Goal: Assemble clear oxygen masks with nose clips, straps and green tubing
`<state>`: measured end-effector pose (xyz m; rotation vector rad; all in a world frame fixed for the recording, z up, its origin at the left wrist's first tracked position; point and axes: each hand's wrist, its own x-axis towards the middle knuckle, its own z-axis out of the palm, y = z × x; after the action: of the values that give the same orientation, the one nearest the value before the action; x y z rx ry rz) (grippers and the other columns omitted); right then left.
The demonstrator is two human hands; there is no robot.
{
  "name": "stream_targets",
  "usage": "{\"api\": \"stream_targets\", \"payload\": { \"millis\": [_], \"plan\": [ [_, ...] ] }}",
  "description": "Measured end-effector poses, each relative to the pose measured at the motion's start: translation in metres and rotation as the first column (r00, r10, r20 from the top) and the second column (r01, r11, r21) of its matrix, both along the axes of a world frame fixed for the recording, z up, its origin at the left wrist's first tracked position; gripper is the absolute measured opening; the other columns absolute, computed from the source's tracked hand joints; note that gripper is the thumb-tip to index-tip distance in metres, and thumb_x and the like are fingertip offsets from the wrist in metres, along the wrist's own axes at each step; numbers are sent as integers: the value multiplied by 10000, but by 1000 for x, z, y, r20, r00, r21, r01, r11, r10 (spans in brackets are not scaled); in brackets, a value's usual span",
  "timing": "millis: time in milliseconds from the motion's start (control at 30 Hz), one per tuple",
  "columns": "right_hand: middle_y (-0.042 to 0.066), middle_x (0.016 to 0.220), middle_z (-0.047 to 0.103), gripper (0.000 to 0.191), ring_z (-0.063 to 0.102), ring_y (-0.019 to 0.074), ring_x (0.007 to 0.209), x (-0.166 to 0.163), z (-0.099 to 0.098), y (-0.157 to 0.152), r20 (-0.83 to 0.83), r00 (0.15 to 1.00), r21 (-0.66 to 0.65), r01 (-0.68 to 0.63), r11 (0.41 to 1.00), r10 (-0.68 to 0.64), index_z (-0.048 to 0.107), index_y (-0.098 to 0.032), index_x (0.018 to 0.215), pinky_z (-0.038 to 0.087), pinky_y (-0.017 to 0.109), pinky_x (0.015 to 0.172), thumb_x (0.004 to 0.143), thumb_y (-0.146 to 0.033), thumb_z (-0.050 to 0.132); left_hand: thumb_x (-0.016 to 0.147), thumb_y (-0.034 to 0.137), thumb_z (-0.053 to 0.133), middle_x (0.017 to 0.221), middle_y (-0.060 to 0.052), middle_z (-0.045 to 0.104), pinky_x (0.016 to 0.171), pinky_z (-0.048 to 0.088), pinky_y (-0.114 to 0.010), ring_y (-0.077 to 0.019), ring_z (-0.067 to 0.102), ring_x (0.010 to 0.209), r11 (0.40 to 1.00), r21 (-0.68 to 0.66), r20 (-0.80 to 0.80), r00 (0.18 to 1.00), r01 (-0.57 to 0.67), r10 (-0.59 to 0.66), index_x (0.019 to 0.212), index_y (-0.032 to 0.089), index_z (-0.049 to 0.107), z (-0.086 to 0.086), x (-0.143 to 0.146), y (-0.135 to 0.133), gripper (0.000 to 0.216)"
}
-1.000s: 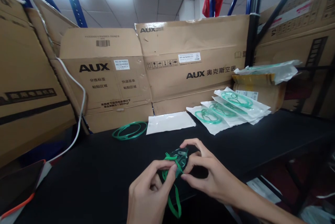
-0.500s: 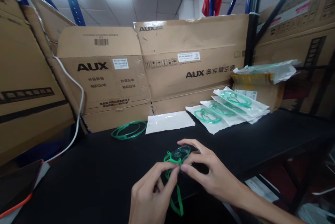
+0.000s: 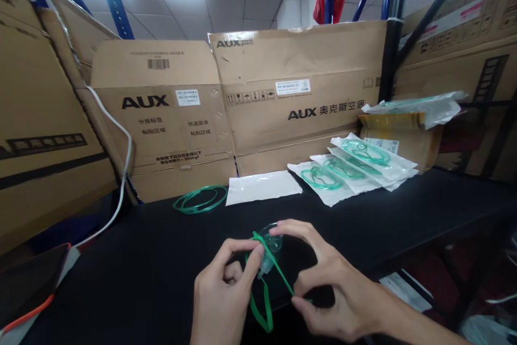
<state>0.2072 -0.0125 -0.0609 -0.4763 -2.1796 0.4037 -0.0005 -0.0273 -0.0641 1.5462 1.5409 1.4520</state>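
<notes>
Near the front of the black table, a clear oxygen mask (image 3: 273,244) is held between my two hands. Thumb and forefinger of my left hand (image 3: 229,275) pinch the green elastic strap (image 3: 279,269) at the mask's left edge. My right hand (image 3: 335,280) pinches the strap lower down, pulling one length of it taut. Its forefinger also touches the mask's upper rim. A loop of the strap dangles below the mask. Parts of the mask are hidden behind my fingers.
A coil of green tubing (image 3: 201,199) and a white pouch (image 3: 263,188) lie at the back of the table (image 3: 133,280). Several packaged green sets (image 3: 323,177) overlap on the right. Cardboard panels (image 3: 299,65) stand behind. A phone (image 3: 32,280) lies at far left.
My right hand has moved down and right, drawing the strap out into a straight line. My left hand has shifted slightly left and up. The mask has turned and moved a little left.
</notes>
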Motion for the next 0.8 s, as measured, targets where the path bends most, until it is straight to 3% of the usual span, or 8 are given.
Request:
{"api": "stream_targets", "payload": {
  "millis": [133, 200, 333, 467, 567, 633, 700, 800],
  "plan": [
    [69, 1556, 487, 117, 395, 327, 1486, -1, -11, -1, 89, 994, 190, -83, 978, 67, 716, -208, 687, 341, 492, 1216, 763, -132, 763, 729, 695, 734, 515, 97, 297, 448, 232, -187, -106, 262, 497, 998, -62, 109, 994, -5, 12, 844, 200, 701, 0, -4, 2, 509],
    [23, 1548, 511, 106, 389, 324, 1494, -1, -16, 0, 111, 992, 212, -76, 974, 53, 744, -244, 703, 315, 496, 1231, 751, -166, 799, 724, 682, 751, 508, 93, 323, 461, 258, -189, -111, 304, 498, 998, -61, 116, 993, -3, 10, 852, 205, 706, 1, -5, 2, 496],
    [0, 1527, 547, 87, 424, 338, 1473, 3, -13, -5, 74, 997, 151, -27, 988, 16, 763, -257, 719, 299, 510, 1242, 737, -204, 830, 739, 682, 740, 495, 87, 361, 466, 248, -195, -107, 301, 488, 998, -60, 111, 994, -5, 12, 856, 201, 711, 5, -2, 0, 497],
    [4, 1418, 635, 79, 535, 309, 1387, 2, -1, -16, -16, 1000, 13, 8, 1000, -7, 761, -273, 746, 430, 464, 1178, 792, -213, 785, 762, 663, 735, 496, 88, 367, 461, 236, -200, -100, 291, 476, 999, -51, 109, 994, 8, -2, 871, 190, 715, 7, 2, -1, 486],
    [58, 1325, 674, 148, 626, 314, 1267, -3, -1, -17, -174, 982, 2, 80, 997, -78, 698, -243, 715, 504, 471, 1104, 857, -204, 692, 782, 650, 728, 509, 78, 411, 446, 248, -197, -94, 299, 466, 1000, -15, 85, 996, 16, -15, 863, 184, 723, 6, 1, -1, 473],
    [91, 1211, 694, 160, 690, 276, 1132, -8, -5, -12, -332, 920, -97, 187, 978, -209, 657, -229, 746, 567, 429, 1017, 901, -192, 640, 807, 624, 720, 517, 66, 453, 431, 269, -195, -91, 317, 454, 1000, 28, 62, 998, 13, -15, 855, 180, 731, 5, 0, 0, 446],
    [78, 1110, 707, 29, 724, 232, 1026, -12, -9, -5, -420, 851, -297, 201, 933, -317, 670, -247, 940, 609, 373, 935, 925, -226, 657, 829, 572, 721, 515, 53, 502, 430, 333, -197, -101, 380, 445, 996, 70, 29, 998, 49, -51, 853, 186, 739, 2, -1, 1, 387],
    [48, 1090, 747, 445, 746, 218, 1014, -17, -10, 1, -388, 874, -524, 53, 850, -293, 596, -276, 1301, 615, 355, 940, 887, -319, 755, 861, 481, 708, 626, 5, 680, 468, 432, -209, -102, 449, 441, 983, 90, -38, 986, 163, -160, 864, 206, 740, -1, 1, 2, 277]
  ]
}}
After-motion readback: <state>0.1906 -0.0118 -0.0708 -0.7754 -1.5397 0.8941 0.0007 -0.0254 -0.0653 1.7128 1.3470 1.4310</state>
